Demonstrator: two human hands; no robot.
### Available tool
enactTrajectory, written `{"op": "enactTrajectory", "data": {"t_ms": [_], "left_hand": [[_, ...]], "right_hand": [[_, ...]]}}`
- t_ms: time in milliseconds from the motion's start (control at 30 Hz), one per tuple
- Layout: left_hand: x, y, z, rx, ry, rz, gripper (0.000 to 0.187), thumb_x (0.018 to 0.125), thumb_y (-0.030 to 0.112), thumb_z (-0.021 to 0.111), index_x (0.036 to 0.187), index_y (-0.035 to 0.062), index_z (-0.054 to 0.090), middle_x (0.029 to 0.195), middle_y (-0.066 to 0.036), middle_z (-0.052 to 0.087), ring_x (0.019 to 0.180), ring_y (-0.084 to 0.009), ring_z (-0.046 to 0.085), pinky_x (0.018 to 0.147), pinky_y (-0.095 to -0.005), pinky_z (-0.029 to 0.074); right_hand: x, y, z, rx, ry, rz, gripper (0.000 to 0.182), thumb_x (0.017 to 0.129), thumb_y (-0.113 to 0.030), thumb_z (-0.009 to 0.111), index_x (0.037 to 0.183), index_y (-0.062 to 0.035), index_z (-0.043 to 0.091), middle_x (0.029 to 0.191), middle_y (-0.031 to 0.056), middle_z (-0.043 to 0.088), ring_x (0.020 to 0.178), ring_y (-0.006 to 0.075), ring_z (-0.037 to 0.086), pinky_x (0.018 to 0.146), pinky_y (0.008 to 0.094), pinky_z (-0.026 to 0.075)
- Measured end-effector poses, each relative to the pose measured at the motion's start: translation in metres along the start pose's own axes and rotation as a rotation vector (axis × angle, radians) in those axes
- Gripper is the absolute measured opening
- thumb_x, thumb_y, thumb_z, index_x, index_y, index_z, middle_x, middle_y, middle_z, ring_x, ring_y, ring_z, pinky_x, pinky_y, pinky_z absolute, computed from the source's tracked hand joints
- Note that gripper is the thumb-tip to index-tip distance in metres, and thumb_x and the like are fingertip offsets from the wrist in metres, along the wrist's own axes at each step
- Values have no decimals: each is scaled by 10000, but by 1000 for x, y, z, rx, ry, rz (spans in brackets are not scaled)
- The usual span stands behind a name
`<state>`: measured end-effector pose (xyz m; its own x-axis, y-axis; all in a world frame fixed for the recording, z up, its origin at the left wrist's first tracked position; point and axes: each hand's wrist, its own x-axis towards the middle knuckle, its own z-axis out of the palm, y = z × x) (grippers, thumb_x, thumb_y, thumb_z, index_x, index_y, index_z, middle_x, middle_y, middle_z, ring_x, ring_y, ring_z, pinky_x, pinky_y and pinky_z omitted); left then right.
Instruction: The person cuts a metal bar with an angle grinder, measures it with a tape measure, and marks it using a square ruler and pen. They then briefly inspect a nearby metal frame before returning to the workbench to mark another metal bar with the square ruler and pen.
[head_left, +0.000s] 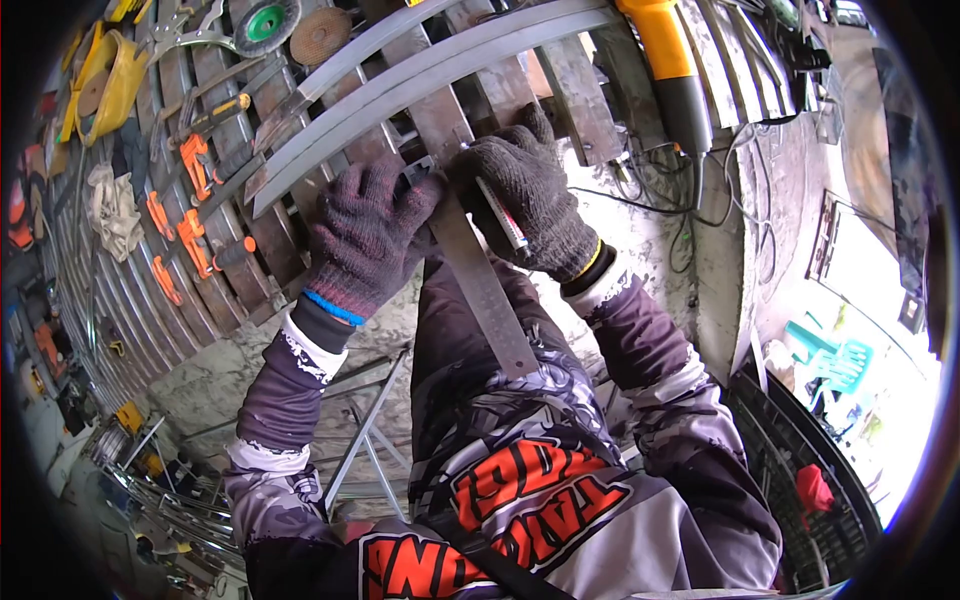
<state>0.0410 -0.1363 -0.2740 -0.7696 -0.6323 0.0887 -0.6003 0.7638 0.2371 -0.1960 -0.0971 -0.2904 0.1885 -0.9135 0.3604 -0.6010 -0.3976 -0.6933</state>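
A steel combination or try square has its flat blade (480, 285) pointing back toward my body. My left hand (370, 235), in a dark knit glove with a blue cuff edge, is closed around the square's head end, thumb toward the blade. Just right of the blade, my right hand (525, 190), in a dark glove with a yellow cuff edge, is closed with a white paint marker (503, 215) lying across it. Its fingertips are hidden by the glove's back. Right beyond both hands lies a long grey metal angle bar (400, 112) across the slatted metal bench (440, 115).
An orange angle grinder (665, 50) stands at the bench's far right, its cord (700, 190) trailing beside it. Orange clamps (195, 240), a green-centred disc (268, 22), a brown disc (320, 36) and a beige cloth (115, 212) lie to the left. A teal chair (838, 360) is at right.
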Motion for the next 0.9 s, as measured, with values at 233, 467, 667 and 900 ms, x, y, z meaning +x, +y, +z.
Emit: {"op": "enactTrajectory", "data": {"t_ms": [233, 467, 667, 900], "left_hand": [[2, 0, -6, 34, -39, -7, 666, 786, 248, 727, 1425, 181, 551, 1250, -190, 489, 1060, -400, 519, 881, -548, 450], [14, -10, -16, 15, -226, -26, 712, 785, 383, 774, 1439, 212, 550, 1155, -156, 487, 1046, -372, 552, 867, -516, 489], [21, -11, -16, 43, -235, -67, 802, 748, 570, 814, 1440, 277, 533, 1203, -185, 532, 1100, -416, 600, 866, -548, 542], [16, -15, -13, 31, -140, -87, 851, 728, 549, 830, 1431, 160, 550, 1272, -190, 573, 1140, -406, 610, 958, -514, 533]], "right_hand": [[1, 0, 1, -38, 5, -30, 260, 824, -182, 688, 1066, -90, 663, 982, 131, 660, 971, 370, 600, 1007, 524, 400], [1, -4, -3, -4, -3, 20, 212, 838, -172, 729, 1039, -116, 696, 1015, 105, 682, 1027, 356, 623, 1104, 559, 351], [-9, -18, -10, 250, 207, 173, 222, 815, -65, 706, 1030, -66, 654, 962, 128, 665, 935, 402, 610, 845, 461, 494], [-63, -50, -4, 88, 241, 301, 332, 816, -145, 784, 1132, -86, 700, 1089, 171, 688, 1040, 386, 655, 887, 469, 507]]}}
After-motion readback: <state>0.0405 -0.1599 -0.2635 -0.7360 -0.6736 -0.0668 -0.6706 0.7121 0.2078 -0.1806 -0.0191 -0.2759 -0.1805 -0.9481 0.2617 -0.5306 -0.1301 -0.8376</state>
